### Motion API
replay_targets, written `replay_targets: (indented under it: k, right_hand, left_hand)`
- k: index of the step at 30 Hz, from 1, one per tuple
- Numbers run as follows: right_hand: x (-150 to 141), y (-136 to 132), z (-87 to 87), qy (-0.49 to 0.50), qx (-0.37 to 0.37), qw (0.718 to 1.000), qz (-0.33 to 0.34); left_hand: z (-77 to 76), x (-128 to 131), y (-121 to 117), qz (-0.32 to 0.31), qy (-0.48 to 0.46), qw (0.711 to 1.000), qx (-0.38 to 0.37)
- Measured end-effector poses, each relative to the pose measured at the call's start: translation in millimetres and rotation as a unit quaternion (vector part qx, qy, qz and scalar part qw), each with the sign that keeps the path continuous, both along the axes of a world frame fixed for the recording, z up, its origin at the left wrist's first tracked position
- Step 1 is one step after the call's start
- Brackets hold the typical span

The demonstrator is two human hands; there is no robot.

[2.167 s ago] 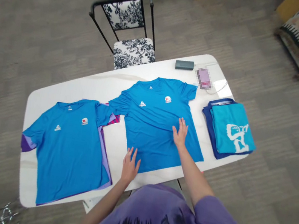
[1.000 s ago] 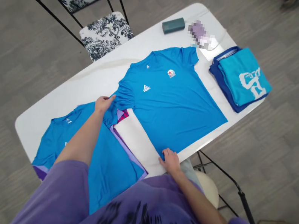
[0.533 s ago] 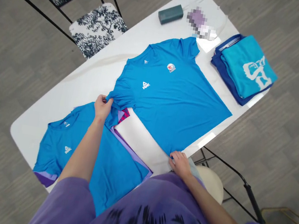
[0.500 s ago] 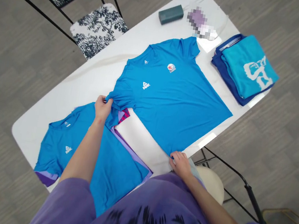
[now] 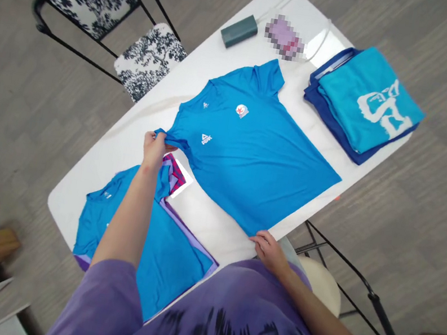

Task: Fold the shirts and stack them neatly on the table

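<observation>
A: Left hand (image 5: 153, 147) has fingers pinched on the sleeve tip of the blue shirt (image 5: 246, 160), which lies spread flat mid-table (image 5: 134, 135).

B: Right hand (image 5: 270, 251)?

A: At the shirt's near hem corner, fingers curled close together. The fingertips are turned under, so it probably pinches the hem, but the grip itself cannot be made out.

B: Anything covered?

A: The left forearm crosses a second blue shirt (image 5: 158, 248) lying on purple garments (image 5: 195, 231); only their edges show. The folded stack (image 5: 362, 105) sits at the far right corner. Beside the grey case (image 5: 240, 23), a pixelated object (image 5: 284, 36) is unreadable.
</observation>
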State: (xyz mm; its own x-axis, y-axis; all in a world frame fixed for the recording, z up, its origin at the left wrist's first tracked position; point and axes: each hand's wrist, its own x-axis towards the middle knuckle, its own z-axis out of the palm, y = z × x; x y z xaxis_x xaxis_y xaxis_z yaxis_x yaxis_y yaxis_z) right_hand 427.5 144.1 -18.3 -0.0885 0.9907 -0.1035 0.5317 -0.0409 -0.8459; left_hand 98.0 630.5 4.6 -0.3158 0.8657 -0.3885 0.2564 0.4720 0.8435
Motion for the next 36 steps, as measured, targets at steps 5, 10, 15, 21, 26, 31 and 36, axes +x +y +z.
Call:
replay_targets:
  k: [5, 10, 15, 21, 26, 31, 36]
  right_hand:
    - [41.4, -4.5, -1.7, 0.030, -0.035, 0.994, -0.095]
    - [70.2, -6.3, -18.3, 0.003, -0.056, 0.986, -0.157]
    - [89.7, -2.6, -28.8, -0.072, -0.119, 0.974, -0.179]
    - [110.2, 46.2, -29.1, -0.104, -0.109, 0.977, -0.150]
    - [93.5, 201.6, -21.7, -0.106, -0.045, 0.993, -0.036]
    - [-2.3, 424.1, -13.2, -0.117, 0.049, 0.987, 0.095]
    - [-122.9, 611.4, -32.9, -0.178, 0.065, 0.969, 0.158]
  left_hand:
    - [-5.4, 107.9, 70.3, -0.049, -0.012, 0.998, -0.024]
    - [-43.8, 218.6, 107.1, -0.154, -0.007, 0.987, -0.045]
    - [-70.4, 276.3, 86.4, -0.280, 0.049, 0.957, 0.057]
    - [-67.1, 208.5, -56.8, -0.246, 0.220, 0.923, 0.200]
    - [-90.4, 123.7, -167.9, -0.183, 0.337, 0.919, 0.090]
    - [-108.5, 90.3, -179.8, -0.251, 0.356, 0.896, 0.084]
    - [-111.4, 70.9, -166.1, -0.251, 0.359, 0.892, 0.114]
